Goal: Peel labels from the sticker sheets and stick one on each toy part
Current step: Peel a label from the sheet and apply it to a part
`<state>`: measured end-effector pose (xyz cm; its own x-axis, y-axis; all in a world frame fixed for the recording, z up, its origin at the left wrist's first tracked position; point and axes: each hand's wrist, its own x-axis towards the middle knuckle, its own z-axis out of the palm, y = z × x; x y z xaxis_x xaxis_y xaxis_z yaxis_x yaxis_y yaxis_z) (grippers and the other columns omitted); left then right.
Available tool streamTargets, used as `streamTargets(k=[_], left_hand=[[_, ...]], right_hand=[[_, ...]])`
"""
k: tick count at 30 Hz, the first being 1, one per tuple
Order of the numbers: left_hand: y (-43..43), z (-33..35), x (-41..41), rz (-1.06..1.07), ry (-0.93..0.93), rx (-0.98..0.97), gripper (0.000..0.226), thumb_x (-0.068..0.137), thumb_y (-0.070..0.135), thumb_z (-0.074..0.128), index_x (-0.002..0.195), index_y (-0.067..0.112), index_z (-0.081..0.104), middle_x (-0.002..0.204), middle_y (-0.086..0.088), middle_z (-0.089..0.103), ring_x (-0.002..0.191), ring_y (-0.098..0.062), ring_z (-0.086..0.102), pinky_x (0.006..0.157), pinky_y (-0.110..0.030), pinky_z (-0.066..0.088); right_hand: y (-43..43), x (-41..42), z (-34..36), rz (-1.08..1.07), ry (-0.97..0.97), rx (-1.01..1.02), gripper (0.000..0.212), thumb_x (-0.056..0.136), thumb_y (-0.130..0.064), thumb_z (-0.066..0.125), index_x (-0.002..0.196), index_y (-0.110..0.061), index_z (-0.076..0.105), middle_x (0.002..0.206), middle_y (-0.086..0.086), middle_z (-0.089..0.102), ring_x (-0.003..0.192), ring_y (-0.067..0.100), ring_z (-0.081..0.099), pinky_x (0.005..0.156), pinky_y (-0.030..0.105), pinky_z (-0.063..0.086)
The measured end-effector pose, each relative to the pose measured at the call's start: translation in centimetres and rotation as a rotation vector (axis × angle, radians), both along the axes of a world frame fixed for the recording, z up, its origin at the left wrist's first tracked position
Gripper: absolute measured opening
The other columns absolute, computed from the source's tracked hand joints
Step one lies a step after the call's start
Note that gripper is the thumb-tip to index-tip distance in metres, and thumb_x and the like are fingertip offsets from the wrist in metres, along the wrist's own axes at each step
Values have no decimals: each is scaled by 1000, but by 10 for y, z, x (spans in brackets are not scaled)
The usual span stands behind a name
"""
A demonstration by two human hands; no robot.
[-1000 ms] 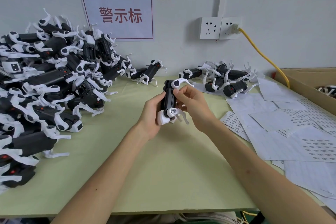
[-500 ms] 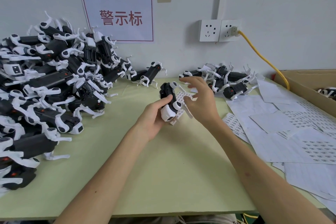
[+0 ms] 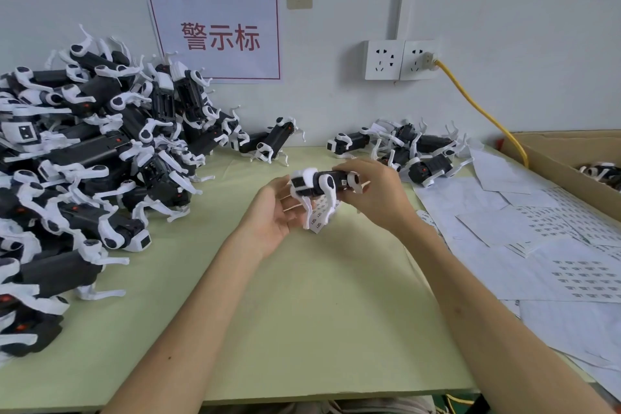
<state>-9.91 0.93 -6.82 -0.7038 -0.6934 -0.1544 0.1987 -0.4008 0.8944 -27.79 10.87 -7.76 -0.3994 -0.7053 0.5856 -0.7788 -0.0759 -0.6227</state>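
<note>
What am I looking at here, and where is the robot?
There is no robot: a person works with bare hands, filmed by a camera worn on their head, looking down at a green table. The right hand grips one end of a black-and-white toy part; the left hand supports it from below, beside a small sticker strip. A big pile of the same toys lies left, a smaller group at the back, and sticker sheets and a cardboard box lie right.

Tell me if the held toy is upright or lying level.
Level: the toy runs left to right, legs hanging down; the right hand grips its right end.
</note>
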Motion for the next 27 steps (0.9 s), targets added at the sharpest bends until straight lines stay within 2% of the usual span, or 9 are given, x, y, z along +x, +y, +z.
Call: streamTargets(k=[3,6,11,15,17,19,22,25,27], left_hand=[[1,1,1,65,-65,-42,28,105,33,45,99,15,66,91,-5,73,68,-18,63,56,-25,44],[2,3,3,85,-85,-87,32,104,36,45,101,16,70,90,-3,75,70,-18,62,65,-30,43],[5,0,0,115,-81,-74,30,104,32,46,98,14,69,82,-2,71,64,-17,60,60,-28,42],[5,-6,-5,98,-124,-74,24,102,26,48,97,14,68,73,0,72,61,-16,60,57,-25,44],[3,-9,-7,96,-125,-67,22,101,25,50,96,14,68,74,0,72,62,-16,60,57,-24,45],[0,-11,-8,90,-117,-66,22,101,24,49,95,15,69,76,0,72,61,-15,62,59,-25,46],[-3,-13,-7,79,-95,-60,22,101,24,49,95,16,69,75,0,72,62,-15,63,62,-26,46],[-4,-13,-7,79,-91,-70,22,100,24,50,95,15,69,73,1,72,64,-16,63,63,-26,46],[-2,-13,-9,76,-100,-81,22,100,24,50,94,15,69,73,1,72,63,-15,64,63,-26,46]], right_hand=[[1,-5,-3,-22,-129,54,33,77,-20,88,106,-17,75,99,-8,69,83,8,59,75,18,45],[3,-6,-1,28,-370,55,20,87,-25,79,102,-16,71,91,10,72,80,27,67,70,31,51],[4,-3,8,228,-873,133,31,100,-18,62,130,-14,56,105,15,76,85,33,75,64,28,56],[11,-12,19,297,-1185,112,15,102,-15,56,112,-7,61,105,17,70,74,32,74,58,27,56],[18,-24,36,261,-1361,-32,13,103,-15,54,106,-4,61,100,20,68,72,32,72,53,27,57],[32,-51,59,241,-1460,-371,15,106,-14,47,109,-4,59,104,21,67,84,34,71,58,33,61],[74,-105,92,295,-1522,-923,36,109,-25,42,135,-1,50,133,25,59,117,38,64,96,44,56],[110,-143,104,25,-1345,-1019,46,112,-14,31,155,1,27,157,22,38,120,19,65,102,29,49],[115,-152,95,-149,-1383,-1022,43,109,-13,29,150,0,36,151,22,45,115,32,67,98,37,54]])
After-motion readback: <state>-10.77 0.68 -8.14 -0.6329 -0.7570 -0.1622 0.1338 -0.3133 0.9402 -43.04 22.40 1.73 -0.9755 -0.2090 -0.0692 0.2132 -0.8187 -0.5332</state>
